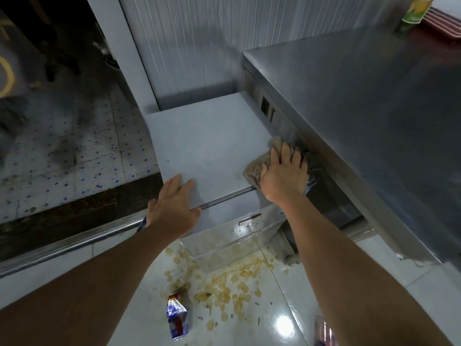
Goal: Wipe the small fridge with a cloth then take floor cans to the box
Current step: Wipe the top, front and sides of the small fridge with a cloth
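Observation:
The small white fridge (207, 143) stands below me, its flat top facing up. My right hand (283, 174) presses a crumpled beige cloth (259, 166) onto the top's right front corner, against the steel counter's side. My left hand (172, 208) rests flat on the front left edge of the fridge top, fingers spread and holding nothing. A crushed blue can (176, 315) lies on the white floor tiles between my forearms. Another crushed reddish can (323, 330) shows partly at the bottom edge, by my right forearm.
A steel counter (361, 101) rises on the right, with a green can (412, 13) and stacked red-and-white plates (446, 18) at its far end. Spilled chips (224, 283) litter the glossy floor beside a clear plastic drawer (232, 238). A metal door sill (69, 240) crosses left.

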`<action>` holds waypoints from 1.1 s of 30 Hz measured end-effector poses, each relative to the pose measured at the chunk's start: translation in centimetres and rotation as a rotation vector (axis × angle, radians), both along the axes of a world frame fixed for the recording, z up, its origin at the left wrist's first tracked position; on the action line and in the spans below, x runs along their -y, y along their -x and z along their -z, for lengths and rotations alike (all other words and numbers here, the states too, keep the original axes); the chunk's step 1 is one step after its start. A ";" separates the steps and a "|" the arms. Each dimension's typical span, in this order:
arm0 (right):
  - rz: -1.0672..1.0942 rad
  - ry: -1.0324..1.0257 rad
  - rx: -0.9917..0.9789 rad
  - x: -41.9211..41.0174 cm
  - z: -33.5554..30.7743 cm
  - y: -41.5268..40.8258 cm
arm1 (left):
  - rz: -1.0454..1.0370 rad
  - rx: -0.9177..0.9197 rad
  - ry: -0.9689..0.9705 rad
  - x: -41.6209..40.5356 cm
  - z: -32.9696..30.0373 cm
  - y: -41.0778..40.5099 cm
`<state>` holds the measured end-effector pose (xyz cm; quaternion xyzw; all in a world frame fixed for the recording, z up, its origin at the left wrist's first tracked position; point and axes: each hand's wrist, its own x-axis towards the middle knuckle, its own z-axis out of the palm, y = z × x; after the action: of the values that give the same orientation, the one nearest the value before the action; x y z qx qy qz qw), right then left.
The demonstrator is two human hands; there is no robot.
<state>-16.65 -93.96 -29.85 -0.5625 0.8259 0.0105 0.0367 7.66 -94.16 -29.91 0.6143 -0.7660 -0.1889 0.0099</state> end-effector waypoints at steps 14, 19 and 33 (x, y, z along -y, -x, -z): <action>0.160 0.003 0.086 -1.4 0.4 2.3 | 0.000 -0.048 0.058 -0.7 0.2 0.0; 0.108 0.110 0.045 -4.2 1.1 -0.6 | 0.005 -0.053 -0.013 -0.4 -0.2 -0.2; -0.344 0.072 0.015 -5.8 1.2 -3.9 | -0.060 -0.184 0.054 -3.0 0.9 -3.3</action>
<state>-12.72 -88.14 -31.09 -0.6966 0.7169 -0.0170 0.0204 10.96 -91.14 -30.80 0.6166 -0.7479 -0.2235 0.1021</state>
